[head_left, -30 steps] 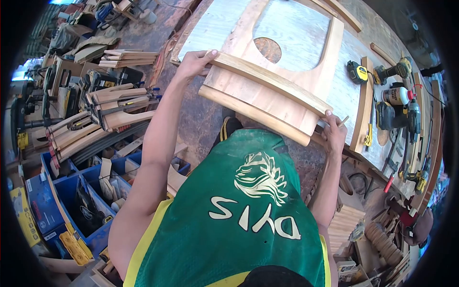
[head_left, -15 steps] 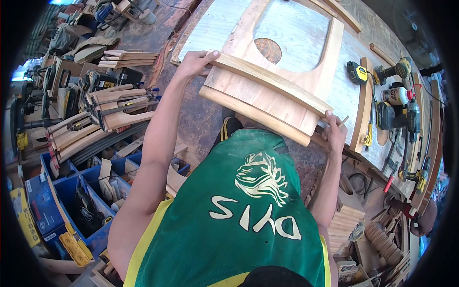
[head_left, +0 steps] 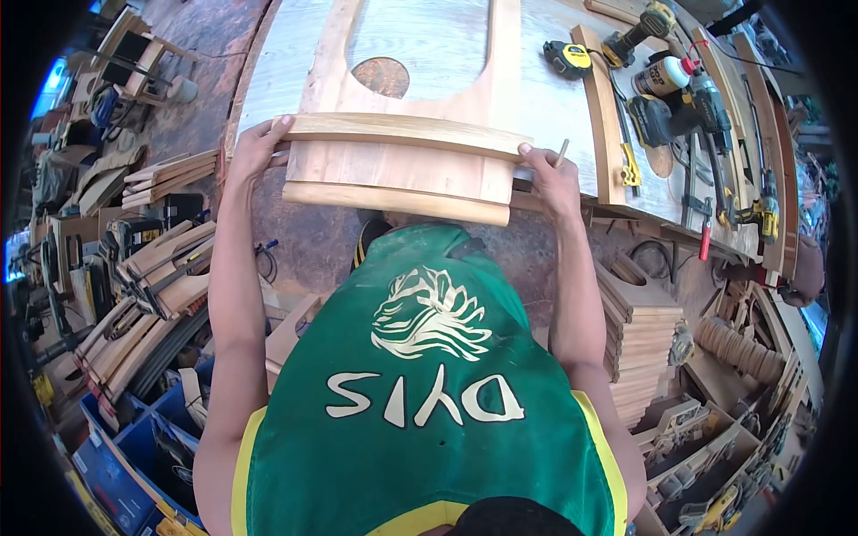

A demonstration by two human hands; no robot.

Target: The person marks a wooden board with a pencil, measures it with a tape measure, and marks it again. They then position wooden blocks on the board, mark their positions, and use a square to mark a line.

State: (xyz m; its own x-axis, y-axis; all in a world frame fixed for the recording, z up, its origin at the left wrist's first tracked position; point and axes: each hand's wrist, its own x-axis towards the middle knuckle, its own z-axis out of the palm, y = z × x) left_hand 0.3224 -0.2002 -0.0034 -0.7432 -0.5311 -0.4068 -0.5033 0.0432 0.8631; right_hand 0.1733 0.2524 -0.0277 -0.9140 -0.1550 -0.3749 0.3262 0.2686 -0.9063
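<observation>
A slightly bowed wooden strip (head_left: 402, 131) lies across a wooden chair-like frame (head_left: 326, 67) with a large rounded opening. My left hand (head_left: 260, 147) pinches the strip's left end, thumb on top and fingers beneath. At the other end, my right hand (head_left: 551, 179) grips the strip between thumb and fingers. A thin pencil-like stick (head_left: 561, 154) pokes up from the right hand. Just nearer to me than the strip are a flat wooden panel (head_left: 402, 171) and a rounded wooden rail (head_left: 393, 201), which overhang the worktable's front edge.
On the worktable (head_left: 545, 107) to the right are a tape measure (head_left: 568, 60), a glue bottle (head_left: 663, 76), cordless drills (head_left: 640, 34) and a clamp (head_left: 629, 165). Stacked wooden parts (head_left: 639, 330) stand below right. Blue bins (head_left: 116, 464) and wood pieces lie at left.
My view has turned, so the frame and strip sit further left and look more level. Both hands keep hold of the strip's ends.
</observation>
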